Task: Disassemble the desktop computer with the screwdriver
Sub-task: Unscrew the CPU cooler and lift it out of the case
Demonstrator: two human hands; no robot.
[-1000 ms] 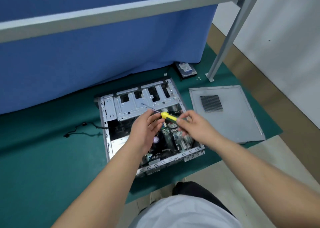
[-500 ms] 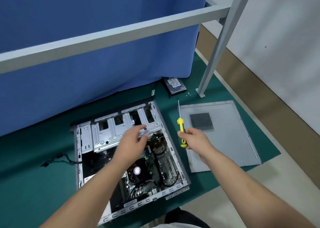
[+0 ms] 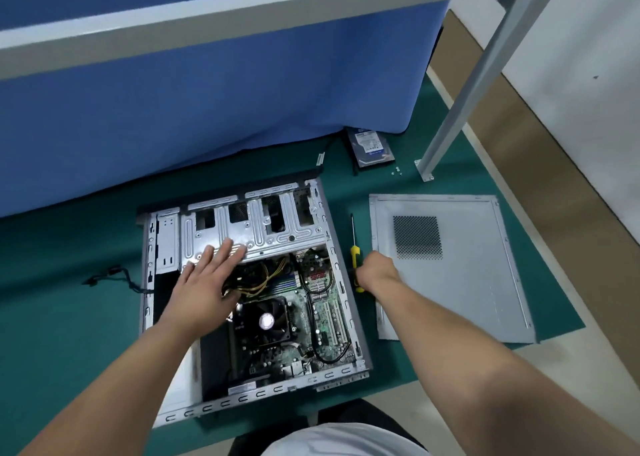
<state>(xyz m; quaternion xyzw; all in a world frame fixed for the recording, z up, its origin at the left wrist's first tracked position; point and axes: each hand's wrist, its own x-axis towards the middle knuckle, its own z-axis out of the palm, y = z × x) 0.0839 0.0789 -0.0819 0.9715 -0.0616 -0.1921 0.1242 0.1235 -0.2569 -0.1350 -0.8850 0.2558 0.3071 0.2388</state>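
since the earlier frame the right hand [image 3: 375, 270] had carried the screwdriver [image 3: 354, 260] out of the case and down to the green mat [image 3: 69, 317], into the strip between the desktop computer [image 3: 249, 289] and the removed side panel [image 3: 450, 268], right of centre in the frame. the fingers were curled over the yellow handle, grasping it, with the shaft pointing toward the top of the frame. the left hand [image 3: 207, 279] had flattened out, fingers straight and released, lying on the lower edge of the drive cage [image 3: 256, 227] just above the yellow cables [image 3: 256, 279].

the computer lay open on its side at centre frame, motherboard and cooler fan [image 3: 265, 320] exposed. a hard drive [image 3: 370, 145] and a few loose screws [image 3: 396, 170] sat near the top, by the frame leg [image 3: 460, 109].

the step looked like parking the tool to free both hands for the cage. to do it well, the screwdriver should rest flat and within reach, clear of the panel edge so it would not roll. the left palm should steady the cage without pinching the cables beneath. whether all cage screws were out could not be told.
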